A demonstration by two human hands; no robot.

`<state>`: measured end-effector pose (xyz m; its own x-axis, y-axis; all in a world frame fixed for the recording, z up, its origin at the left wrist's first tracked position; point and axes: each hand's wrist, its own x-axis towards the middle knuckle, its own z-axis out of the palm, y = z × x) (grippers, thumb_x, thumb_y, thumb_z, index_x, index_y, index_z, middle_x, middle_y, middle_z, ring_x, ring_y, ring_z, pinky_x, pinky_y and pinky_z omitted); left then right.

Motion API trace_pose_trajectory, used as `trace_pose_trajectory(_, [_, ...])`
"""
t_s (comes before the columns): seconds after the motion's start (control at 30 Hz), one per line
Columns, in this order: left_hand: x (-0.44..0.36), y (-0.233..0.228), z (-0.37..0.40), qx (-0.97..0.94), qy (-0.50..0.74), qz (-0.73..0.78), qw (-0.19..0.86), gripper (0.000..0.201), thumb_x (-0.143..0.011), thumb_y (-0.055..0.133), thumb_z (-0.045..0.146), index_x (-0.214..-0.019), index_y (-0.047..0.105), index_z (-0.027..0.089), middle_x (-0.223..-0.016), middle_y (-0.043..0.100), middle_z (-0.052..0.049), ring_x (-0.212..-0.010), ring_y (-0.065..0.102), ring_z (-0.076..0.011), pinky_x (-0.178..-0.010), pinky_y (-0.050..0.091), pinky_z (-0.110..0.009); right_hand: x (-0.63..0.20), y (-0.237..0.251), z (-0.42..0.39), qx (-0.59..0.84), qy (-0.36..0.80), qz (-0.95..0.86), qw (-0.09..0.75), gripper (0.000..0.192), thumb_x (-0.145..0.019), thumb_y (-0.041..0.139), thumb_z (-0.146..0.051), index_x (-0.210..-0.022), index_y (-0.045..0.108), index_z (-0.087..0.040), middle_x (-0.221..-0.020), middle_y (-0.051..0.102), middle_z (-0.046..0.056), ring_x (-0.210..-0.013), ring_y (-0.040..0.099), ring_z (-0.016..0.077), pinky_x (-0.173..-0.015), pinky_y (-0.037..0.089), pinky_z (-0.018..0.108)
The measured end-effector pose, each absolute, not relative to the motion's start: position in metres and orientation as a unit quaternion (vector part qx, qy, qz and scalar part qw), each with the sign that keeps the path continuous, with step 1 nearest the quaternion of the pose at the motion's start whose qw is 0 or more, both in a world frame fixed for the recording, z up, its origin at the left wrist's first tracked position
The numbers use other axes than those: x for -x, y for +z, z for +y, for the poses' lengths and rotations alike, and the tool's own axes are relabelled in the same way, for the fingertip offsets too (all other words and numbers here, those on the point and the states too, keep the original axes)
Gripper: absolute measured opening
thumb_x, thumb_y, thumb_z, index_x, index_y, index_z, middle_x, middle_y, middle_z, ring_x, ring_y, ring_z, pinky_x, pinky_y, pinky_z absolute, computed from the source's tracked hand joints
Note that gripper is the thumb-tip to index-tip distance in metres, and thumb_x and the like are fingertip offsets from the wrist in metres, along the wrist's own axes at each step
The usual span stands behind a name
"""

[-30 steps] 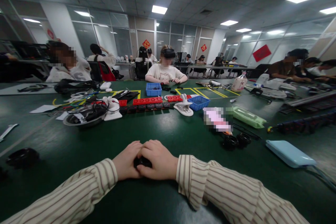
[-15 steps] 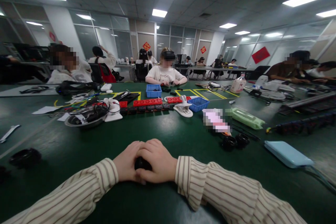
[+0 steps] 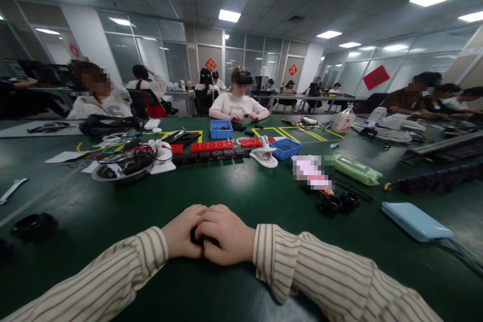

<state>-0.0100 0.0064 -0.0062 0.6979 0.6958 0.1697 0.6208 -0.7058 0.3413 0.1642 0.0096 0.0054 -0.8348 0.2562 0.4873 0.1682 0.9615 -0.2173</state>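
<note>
Over the green table, near its front edge, my left hand (image 3: 184, 231) and my right hand (image 3: 228, 235) meet with curled fingers around a small black object (image 3: 194, 235). Most of it is hidden by my fingers, so its kind cannot be made out. The right hand's fingers overlap those of the left. Both wrists are in striped cuffs.
Black ring-shaped parts lie at the left (image 3: 34, 226) and right (image 3: 332, 205). A light blue flat case (image 3: 417, 221) with a cord sits at the right, and a green packet (image 3: 356, 170) behind it. Further back are a metal bowl (image 3: 101, 173), a white clip (image 3: 264, 155), blue bins (image 3: 286, 148) and people.
My right thumb has moved in from the near side of the black object, and the fingers of both hands have shifted slightly. The hands stay together in nearly the same place.
</note>
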Motion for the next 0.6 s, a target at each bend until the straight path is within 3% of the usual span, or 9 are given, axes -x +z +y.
trace_pose_trajectory(0.17, [0.008, -0.002, 0.005, -0.913, 0.140, 0.355, 0.142, 0.037, -0.056, 0.064, 0.025, -0.092, 0.058, 0.019, -0.095, 0.057, -0.003, -0.091, 0.052, -0.0227, -0.085, 0.042, -0.035, -0.163, 0.005, 0.007, 0.090, 0.062, -0.961, 0.254, 0.011, -0.071, 0.049, -0.020, -0.082, 0.054, -0.018, -0.090, 0.057, 0.004, -0.089, 0.049, 0.0168, -0.080, 0.036, 0.031])
trace_pose_trajectory(0.27, [0.008, -0.003, 0.002, -0.911, 0.153, 0.357, 0.137, 0.043, -0.057, 0.068, 0.035, -0.096, 0.058, 0.020, -0.100, 0.057, -0.004, -0.095, 0.051, -0.0249, -0.089, 0.041, -0.039, -0.165, 0.007, 0.006, 0.114, 0.056, -0.957, 0.262, 0.020, -0.075, 0.053, -0.029, -0.091, 0.052, -0.018, -0.096, 0.057, 0.005, -0.094, 0.048, 0.0180, -0.084, 0.035, 0.033])
trace_pose_trajectory(0.47, [0.008, -0.011, -0.003, -0.894, 0.170, 0.403, 0.099, 0.084, -0.045, 0.070, 0.065, -0.113, 0.049, 0.020, -0.112, 0.055, -0.009, -0.105, 0.048, -0.0313, -0.100, 0.029, -0.053, -0.166, 0.007, 0.007, 0.198, 0.056, -0.934, 0.292, 0.039, -0.075, 0.058, -0.049, -0.093, 0.049, -0.016, -0.096, 0.054, 0.008, -0.090, 0.046, 0.0201, -0.080, 0.035, 0.034])
trace_pose_trajectory(0.6, [0.007, -0.012, -0.002, -0.891, 0.160, 0.412, 0.105, 0.062, -0.057, 0.068, 0.051, -0.107, 0.050, 0.019, -0.106, 0.058, -0.008, -0.103, 0.050, -0.0290, -0.102, 0.025, -0.054, -0.165, 0.005, 0.008, 0.236, 0.053, -0.929, 0.281, 0.042, -0.075, 0.057, -0.054, -0.087, 0.051, -0.015, -0.089, 0.053, 0.007, -0.081, 0.045, 0.0189, -0.074, 0.035, 0.032])
